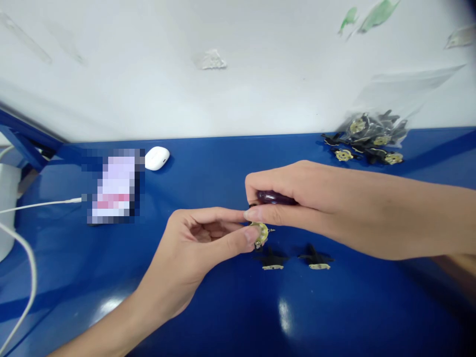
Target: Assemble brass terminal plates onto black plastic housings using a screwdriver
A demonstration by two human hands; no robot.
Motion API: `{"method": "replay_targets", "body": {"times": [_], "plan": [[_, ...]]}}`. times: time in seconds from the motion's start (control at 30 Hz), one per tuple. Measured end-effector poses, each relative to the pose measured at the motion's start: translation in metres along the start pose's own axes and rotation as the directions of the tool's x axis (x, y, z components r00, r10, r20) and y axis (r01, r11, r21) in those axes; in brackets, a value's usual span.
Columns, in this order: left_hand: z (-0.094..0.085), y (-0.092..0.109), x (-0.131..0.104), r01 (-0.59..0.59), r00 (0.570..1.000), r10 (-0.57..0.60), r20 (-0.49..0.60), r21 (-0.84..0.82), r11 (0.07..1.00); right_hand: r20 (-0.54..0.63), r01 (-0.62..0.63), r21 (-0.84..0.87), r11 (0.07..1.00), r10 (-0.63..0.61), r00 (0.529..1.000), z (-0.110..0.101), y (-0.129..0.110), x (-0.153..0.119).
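Note:
Between the thumb and fingers of my left hand (201, 243) is a small part with a round brass-coloured plate (263, 233). My right hand (334, 213) is closed around a glossy dark purple handle (277, 198); the tool's working end is mostly hidden by my fingers. The thumb of my right hand meets the fingertips of my left, just above the brass plate. Below my hands, two similar black parts with brass-coloured plates, one on the left (273, 260) and one on the right (317, 259), lie side by side on the blue table (230, 317).
At the back right, a clear plastic bag (401, 106) holds several such parts, with loose ones (344, 155) in front. A blurred-out phone (117, 183) with a white cable (48, 205) lies at left, beside a white earbud case (157, 158). A white wall (260, 99) borders the table's back.

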State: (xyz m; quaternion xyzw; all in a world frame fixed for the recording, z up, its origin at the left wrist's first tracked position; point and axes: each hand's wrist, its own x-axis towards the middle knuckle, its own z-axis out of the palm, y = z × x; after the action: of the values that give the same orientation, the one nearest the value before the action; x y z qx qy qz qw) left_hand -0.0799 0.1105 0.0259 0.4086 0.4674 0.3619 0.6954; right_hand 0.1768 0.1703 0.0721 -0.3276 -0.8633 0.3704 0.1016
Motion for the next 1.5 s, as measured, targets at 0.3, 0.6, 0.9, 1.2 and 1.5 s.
{"method": "replay_targets", "body": {"times": [0.3,0.6,0.9,1.2,1.5], "plan": [[0.002,0.003,-0.001,-0.015,0.996,0.019,-0.087,0.045,0.999,-0.163,-0.186,0.254,0.949,0.231,0.959,0.011,-0.006,0.011],[-0.001,0.001,0.001,-0.028,0.979,0.04,-0.202,0.059,0.998,-0.247,0.1,0.876,0.472,0.26,0.934,0.015,-0.026,0.031],[0.0,0.001,0.008,0.042,0.978,-0.028,-0.206,0.064,0.997,-0.177,0.077,0.927,0.367,0.247,0.953,0.033,-0.014,0.041],[-0.002,0.002,0.005,0.009,0.967,0.012,-0.255,0.082,0.997,-0.141,0.067,0.934,0.35,0.19,0.972,0.038,-0.01,0.044],[-0.004,0.001,0.007,0.008,0.974,0.0,-0.228,0.033,0.999,-0.1,0.05,0.943,0.33,0.136,0.986,0.036,0.005,0.041]]}}
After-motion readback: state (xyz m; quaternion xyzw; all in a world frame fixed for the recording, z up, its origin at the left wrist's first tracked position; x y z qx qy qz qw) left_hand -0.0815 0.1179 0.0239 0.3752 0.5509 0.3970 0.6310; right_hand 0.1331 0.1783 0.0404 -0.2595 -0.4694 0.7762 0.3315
